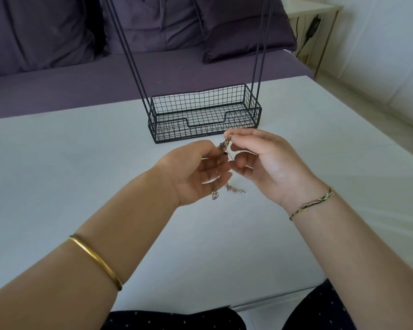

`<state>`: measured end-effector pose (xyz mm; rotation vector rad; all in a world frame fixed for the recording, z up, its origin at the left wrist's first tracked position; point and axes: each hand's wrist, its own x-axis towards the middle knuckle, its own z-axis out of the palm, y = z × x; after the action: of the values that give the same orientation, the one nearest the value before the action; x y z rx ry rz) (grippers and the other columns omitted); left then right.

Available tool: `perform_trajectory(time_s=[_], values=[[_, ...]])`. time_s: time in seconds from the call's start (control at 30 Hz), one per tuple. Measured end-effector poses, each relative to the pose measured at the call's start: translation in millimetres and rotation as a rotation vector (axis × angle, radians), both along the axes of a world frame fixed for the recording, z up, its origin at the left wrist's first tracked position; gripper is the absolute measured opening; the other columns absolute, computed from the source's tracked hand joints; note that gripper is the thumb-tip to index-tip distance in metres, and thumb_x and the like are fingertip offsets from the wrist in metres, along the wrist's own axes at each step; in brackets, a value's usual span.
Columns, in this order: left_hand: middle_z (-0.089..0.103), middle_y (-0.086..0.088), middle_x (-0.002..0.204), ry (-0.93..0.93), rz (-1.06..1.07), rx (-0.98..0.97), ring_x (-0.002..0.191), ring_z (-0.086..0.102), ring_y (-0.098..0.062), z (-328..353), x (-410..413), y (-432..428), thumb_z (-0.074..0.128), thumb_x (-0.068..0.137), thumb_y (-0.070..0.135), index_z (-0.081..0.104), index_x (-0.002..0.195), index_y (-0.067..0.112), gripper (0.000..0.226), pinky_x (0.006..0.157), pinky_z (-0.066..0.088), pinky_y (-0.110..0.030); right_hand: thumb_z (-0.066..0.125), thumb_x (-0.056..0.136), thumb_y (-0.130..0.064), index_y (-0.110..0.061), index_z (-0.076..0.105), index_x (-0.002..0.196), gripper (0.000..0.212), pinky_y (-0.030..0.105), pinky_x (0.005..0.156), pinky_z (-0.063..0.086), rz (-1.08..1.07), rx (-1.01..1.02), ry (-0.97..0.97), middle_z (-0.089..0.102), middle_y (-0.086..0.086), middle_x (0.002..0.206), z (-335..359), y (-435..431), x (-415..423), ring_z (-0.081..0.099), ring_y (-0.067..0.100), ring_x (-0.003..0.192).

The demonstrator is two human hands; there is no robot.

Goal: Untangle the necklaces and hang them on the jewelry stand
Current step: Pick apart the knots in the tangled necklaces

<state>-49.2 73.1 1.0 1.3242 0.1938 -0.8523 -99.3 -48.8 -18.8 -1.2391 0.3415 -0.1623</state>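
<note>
A tangle of thin gold necklace chains (225, 146) hangs between my hands above the white table (81, 163). My right hand (265, 160) pinches the top of the tangle between thumb and fingertips. My left hand (196, 170) holds the chains just below, fingers curled around them. Loose chain ends (234, 189) dangle down to the table under my hands. The black wire jewelry stand (204, 113) sits just behind my hands, its basket base on the table and its thin uprights rising out of view.
A purple sofa (129, 75) with cushions runs behind the table. A small side table (320, 25) with a cable stands at the back right. My dark dotted trousers show at the table's near edge.
</note>
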Motion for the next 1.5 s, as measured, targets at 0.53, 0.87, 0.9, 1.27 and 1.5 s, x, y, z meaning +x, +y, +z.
perform_trajectory(time_s=[0.53,0.87,0.9,1.27,1.5], values=[[0.054,-0.004,0.060,-0.139,-0.004,0.015,0.052,0.047,-0.009,-1.4,-1.2,-3.3,0.052,0.088,0.000,0.060,0.071,0.005,0.019,0.041,0.041,-0.016,0.057,0.089,-0.005,-0.013,0.067,0.080,0.016,0.032,0.073,0.053,0.004,-0.028,0.020,0.062,0.001,0.069,-2.1,4.3,1.1,0.049,0.011,0.043],[0.059,-0.004,0.060,-0.249,-0.107,0.022,0.053,0.052,-0.011,-1.8,-3.5,-3.4,0.056,0.088,-0.003,0.061,0.086,0.005,0.010,0.045,0.046,-0.016,0.060,0.088,-0.006,-0.013,0.069,0.080,0.014,0.041,0.080,0.055,-0.080,-0.158,0.024,0.062,-0.001,0.066,-4.8,4.9,1.9,0.049,0.010,0.042],[0.059,-0.003,0.058,-0.247,-0.097,0.028,0.052,0.051,-0.010,-1.9,-3.5,-3.3,0.057,0.088,-0.002,0.061,0.086,0.005,0.009,0.045,0.046,-0.016,0.059,0.088,-0.006,-0.013,0.068,0.081,0.013,0.042,0.078,0.056,-0.084,-0.199,0.023,0.061,0.000,0.068,-5.0,5.0,1.7,0.050,0.011,0.042],[0.056,-0.004,0.058,-0.214,-0.060,0.014,0.048,0.051,-0.008,-0.6,1.1,-0.1,0.055,0.090,0.001,0.060,0.080,0.006,0.012,0.045,0.046,-0.016,0.065,0.082,-0.006,-0.015,0.070,0.081,0.010,0.030,0.060,0.050,-0.131,-0.725,-0.119,0.065,-0.007,0.066,-6.6,1.2,-1.6,0.059,0.010,0.045],[0.063,-0.006,0.074,-0.236,-0.063,0.024,0.058,0.059,-0.012,-0.9,2.4,2.8,0.056,0.089,-0.004,0.059,0.089,0.009,0.014,0.052,0.054,-0.022,0.065,0.082,-0.001,-0.009,0.067,0.078,0.009,0.038,0.072,0.059,-0.085,-0.267,0.013,0.067,0.007,0.076,-3.6,1.1,-0.2,0.054,0.011,0.044]])
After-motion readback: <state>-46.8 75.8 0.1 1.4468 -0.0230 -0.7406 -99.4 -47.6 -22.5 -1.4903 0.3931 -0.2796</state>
